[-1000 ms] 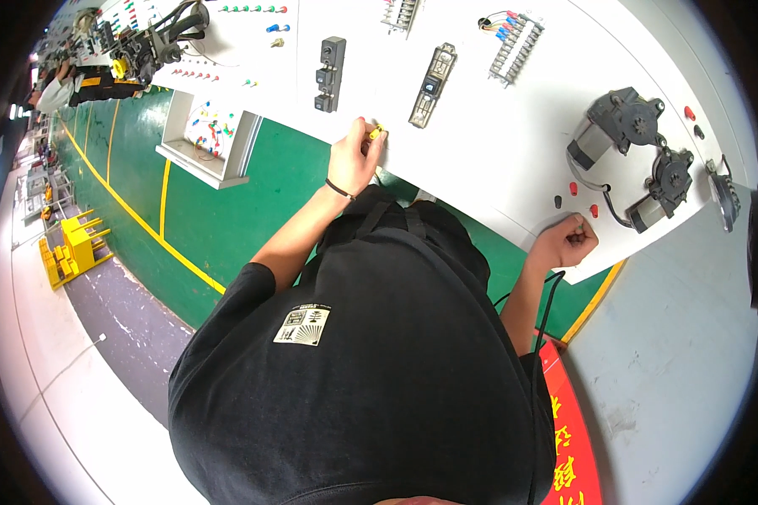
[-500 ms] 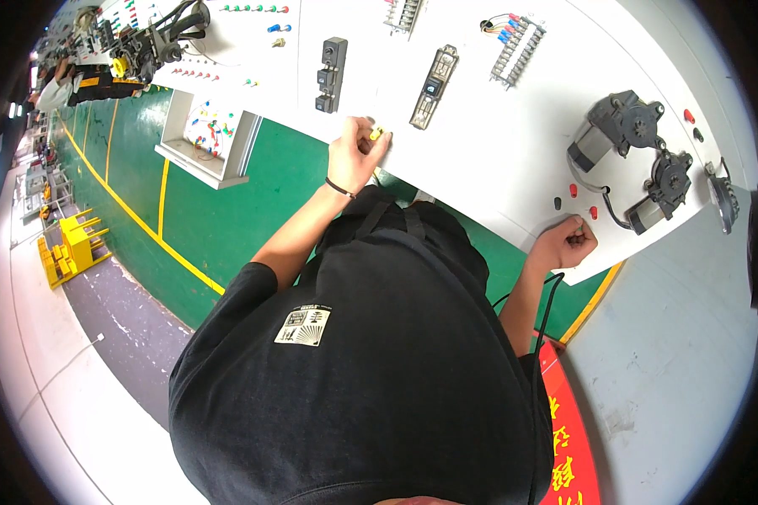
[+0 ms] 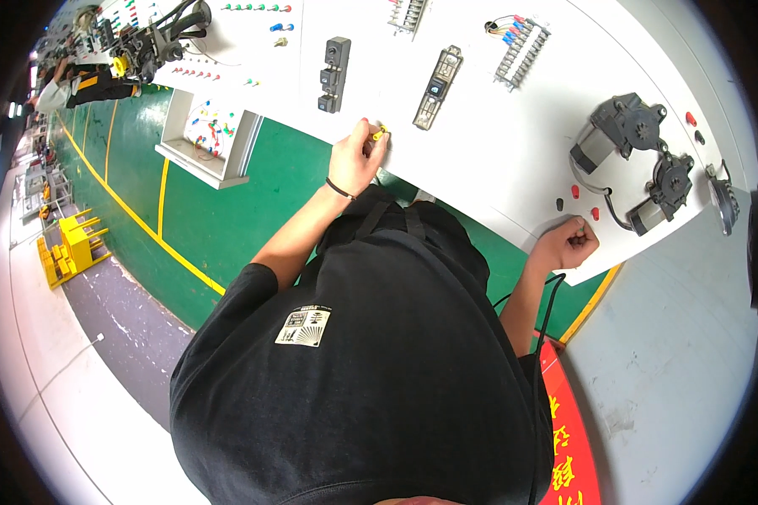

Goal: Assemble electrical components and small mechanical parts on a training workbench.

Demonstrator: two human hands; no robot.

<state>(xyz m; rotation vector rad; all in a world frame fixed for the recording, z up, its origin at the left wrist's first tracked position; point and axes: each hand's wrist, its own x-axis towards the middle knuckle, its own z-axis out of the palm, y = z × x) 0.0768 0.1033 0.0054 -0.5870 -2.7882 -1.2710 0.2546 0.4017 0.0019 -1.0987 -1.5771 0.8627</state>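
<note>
My left hand [image 3: 355, 160] pinches a small yellow piece [image 3: 380, 133] between thumb and fingertips, at the near edge of the white table [image 3: 497, 160]. Just beyond it lie a black switch panel [image 3: 334, 74] and a second long switch strip [image 3: 439, 87] with a black button in its middle. My right hand [image 3: 568, 244] rests curled closed on the table's near right edge, with nothing showing in it. Close by are a black cap [image 3: 560, 204] and two red caps, one of them [image 3: 595, 214] nearest my knuckles.
Two dark motors [image 3: 626, 126] [image 3: 670, 181] with a cable sit at the right. Farther back stand terminal strips [image 3: 522, 53]. At the left hangs an open drawer [image 3: 200, 164] holding coloured small parts. A black cable [image 3: 547, 311] runs past my right wrist.
The yellow piece has turned slightly in my left fingertips, and the fingers have shifted a little. My right hand stays in place.
</note>
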